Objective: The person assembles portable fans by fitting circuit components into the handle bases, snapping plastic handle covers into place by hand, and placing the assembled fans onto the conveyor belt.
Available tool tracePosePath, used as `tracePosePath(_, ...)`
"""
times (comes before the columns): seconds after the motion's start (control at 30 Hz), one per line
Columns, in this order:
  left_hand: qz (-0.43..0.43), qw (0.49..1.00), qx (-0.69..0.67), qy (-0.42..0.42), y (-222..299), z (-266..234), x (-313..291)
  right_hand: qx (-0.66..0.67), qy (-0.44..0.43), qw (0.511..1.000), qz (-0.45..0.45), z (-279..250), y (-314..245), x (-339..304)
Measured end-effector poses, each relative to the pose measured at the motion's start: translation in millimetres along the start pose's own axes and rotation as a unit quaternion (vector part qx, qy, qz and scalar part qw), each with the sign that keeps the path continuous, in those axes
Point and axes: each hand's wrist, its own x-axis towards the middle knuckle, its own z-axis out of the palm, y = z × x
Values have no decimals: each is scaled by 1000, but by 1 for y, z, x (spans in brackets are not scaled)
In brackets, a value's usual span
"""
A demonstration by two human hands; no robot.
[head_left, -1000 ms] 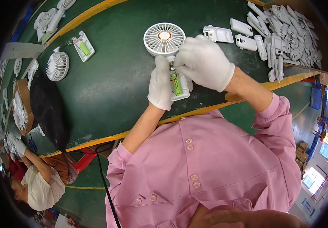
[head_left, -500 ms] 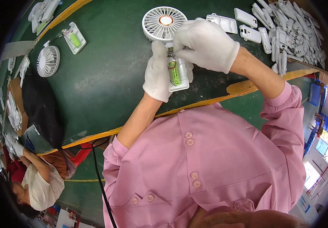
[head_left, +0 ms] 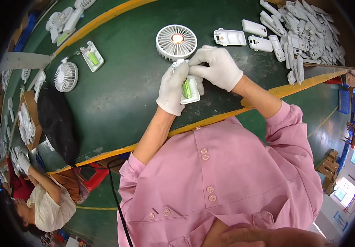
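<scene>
Gloved in white, my left hand wraps round a white fan handle shell close to the table's near edge. A green battery lies in that open shell. My right hand, also gloved, has thumb and fingers pinched together at the shell's upper right, beside the neck of the fan. Whatever lies between those fingertips is too small to make out. Just beyond both hands is the round white fan head, grille up, with an orange ring at its centre. My fingers hide much of the shell's upper part.
White handle covers lie right of the fan, near a large heap of white casings. Leftward are another fan, its battery shell and a black bag. A co-worker sits at the far left.
My view has shifted, so the table appears lower and farther right. My right hand has moved off the fan head's edge to the top of the shell. My left hand keeps its grip.
</scene>
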Motion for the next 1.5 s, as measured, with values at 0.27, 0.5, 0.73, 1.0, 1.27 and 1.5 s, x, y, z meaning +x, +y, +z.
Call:
tracePosePath(0.27, -39, 998, -47, 23, 6, 2, -5, -248, 110, 962, 30, -65, 50, -5)
tracePosePath(0.5, -35, 997, -64, 11, 3, -1, -1, -396, 37, 914, 77, -71, 58, -9)
tracePosePath(0.73, -4, 996, -30, 81, 4, 20, -2, 40, 144, 976, 160, -25, 27, -20)
tracePosePath(1.0, -3, 997, 12, 75, -2, 19, 6, 225, 127, 943, 211, 7, 0, -35)
tracePosePath(1.27, 5, 993, -7, 117, -7, 21, 12, 324, -126, 908, 233, -19, -7, -39)
tracePosePath(1.5, -6, 996, -76, 56, -9, 18, 11, 204, -99, 960, 166, -16, 0, -41)
